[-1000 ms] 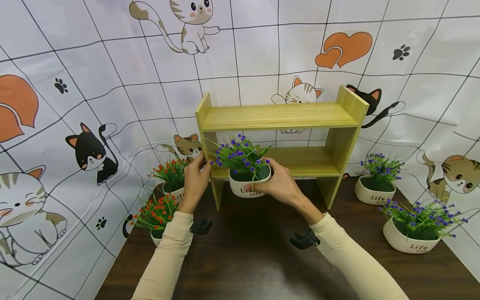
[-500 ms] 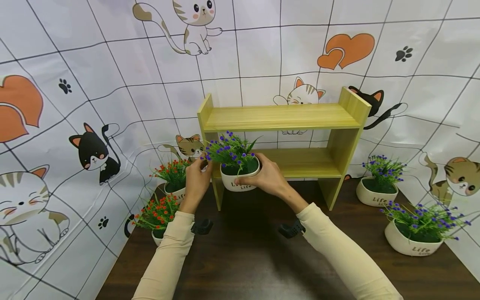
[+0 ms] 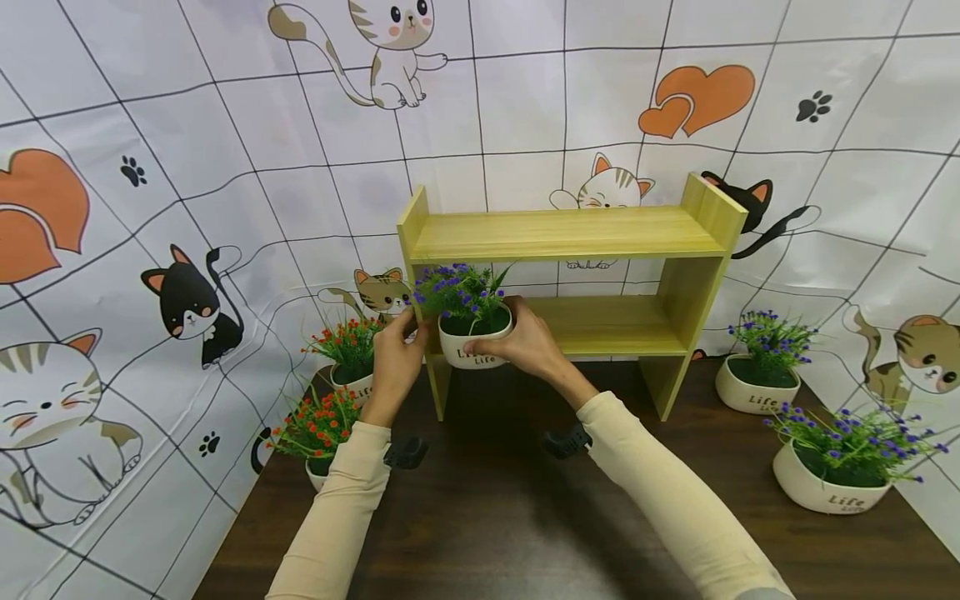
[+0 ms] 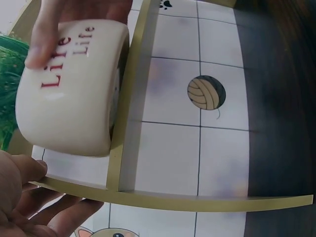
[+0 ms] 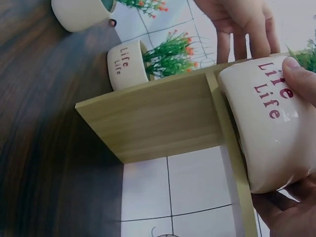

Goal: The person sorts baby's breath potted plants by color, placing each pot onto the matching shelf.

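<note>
My right hand (image 3: pixel 528 340) holds a white oval flowerpot (image 3: pixel 453 343) of purple artificial flowers by its right side, thumb across the front lettering. It is at the left end of the lower board of a light wooden two-tier shelf (image 3: pixel 562 233). In the left wrist view the pot (image 4: pixel 74 108) is at the board's front edge; whether it bears on the board I cannot tell. My left hand (image 3: pixel 397 358) grips the shelf's left side panel, its thumb (image 4: pixel 32 167) on the inner side and its fingers outside. The right fingers behind the pot are mostly hidden.
Two pots of red flowers, a rear one (image 3: pixel 351 354) and a front one (image 3: pixel 322 429), stand left of the shelf. On the right are two purple-flowered pots, one farther back (image 3: pixel 757 387) and one nearer (image 3: pixel 832 483). All stand on a dark wooden table (image 3: pixel 487 517) against a cat-patterned wall.
My right hand has carried the pot left and slightly away from me, from in front of the shelf to the lower board's left end. The left hand stays at the side panel.
</note>
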Action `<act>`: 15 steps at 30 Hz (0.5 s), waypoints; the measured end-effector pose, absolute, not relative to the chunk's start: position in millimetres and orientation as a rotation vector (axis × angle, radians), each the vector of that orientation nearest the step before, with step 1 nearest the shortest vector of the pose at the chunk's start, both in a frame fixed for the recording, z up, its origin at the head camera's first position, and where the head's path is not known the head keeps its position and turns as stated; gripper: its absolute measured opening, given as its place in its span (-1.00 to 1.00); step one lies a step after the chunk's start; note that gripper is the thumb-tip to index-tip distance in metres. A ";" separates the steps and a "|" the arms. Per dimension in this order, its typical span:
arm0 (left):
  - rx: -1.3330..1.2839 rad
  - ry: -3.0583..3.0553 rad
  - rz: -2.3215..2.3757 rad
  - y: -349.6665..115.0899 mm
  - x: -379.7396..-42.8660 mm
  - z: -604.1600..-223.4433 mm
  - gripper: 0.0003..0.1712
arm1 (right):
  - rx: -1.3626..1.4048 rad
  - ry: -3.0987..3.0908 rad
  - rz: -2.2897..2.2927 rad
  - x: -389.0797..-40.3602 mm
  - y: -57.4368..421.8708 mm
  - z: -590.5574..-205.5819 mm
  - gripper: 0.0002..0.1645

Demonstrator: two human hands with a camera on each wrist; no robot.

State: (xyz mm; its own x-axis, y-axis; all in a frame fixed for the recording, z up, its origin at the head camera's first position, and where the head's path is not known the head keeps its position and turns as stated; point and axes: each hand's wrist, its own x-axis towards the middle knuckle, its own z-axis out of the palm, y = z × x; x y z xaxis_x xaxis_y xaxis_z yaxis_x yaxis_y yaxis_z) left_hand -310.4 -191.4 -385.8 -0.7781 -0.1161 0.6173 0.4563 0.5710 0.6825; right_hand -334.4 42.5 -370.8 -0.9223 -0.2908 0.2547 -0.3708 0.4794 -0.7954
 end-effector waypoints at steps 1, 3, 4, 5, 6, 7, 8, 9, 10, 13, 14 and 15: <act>-0.269 -2.181 -1.190 -191.1 -310.2 -385.4 -0.81 | 0.582 -2.624 1.463 -336.3 42.1 -371.5 0.30; -0.272 -2.183 -1.190 -190.5 -310.4 -384.9 -0.80 | 0.570 -2.614 1.495 -339.8 40.8 -371.9 0.27; -0.273 -2.181 -1.189 -190.3 -310.3 -384.6 -0.80 | 0.564 -2.613 1.501 -341.5 39.9 -371.8 0.27; -0.273 -2.180 -1.186 -190.3 -310.2 -384.3 -0.79 | 0.553 -2.616 1.500 -343.1 39.1 -371.6 0.29; -0.272 -2.178 -1.186 -190.1 -310.3 -384.2 -0.78 | 0.545 -2.618 1.499 -344.5 38.1 -371.2 0.31; -0.271 -2.177 -1.185 -190.1 -310.1 -384.1 -0.77 | 0.536 -2.621 1.497 -346.1 37.0 -370.9 0.32; -0.272 -2.174 -1.186 -190.1 -310.6 -384.1 -0.76 | 0.528 -2.626 1.495 -347.4 36.0 -370.6 0.34; -0.272 -2.173 -1.190 -190.3 -310.7 -384.1 -0.75 | 0.521 -2.632 1.496 -348.7 34.9 -370.3 0.36; -0.268 -2.175 -1.192 -190.4 -310.7 -384.1 -0.73 | 0.515 -2.637 1.498 -349.9 33.8 -369.9 0.38; -0.258 -2.183 -1.195 -190.7 -311.5 -384.4 -0.69 | 0.508 -2.652 1.493 -354.2 30.8 -369.6 0.38; -0.253 -2.185 -1.196 -190.8 -311.8 -384.5 -0.68 | 0.508 -2.658 1.493 -355.6 29.8 -369.5 0.38; -0.249 -2.189 -1.198 -190.7 -311.6 -384.5 -0.67 | 0.509 -2.663 1.491 -357.0 28.9 -369.4 0.37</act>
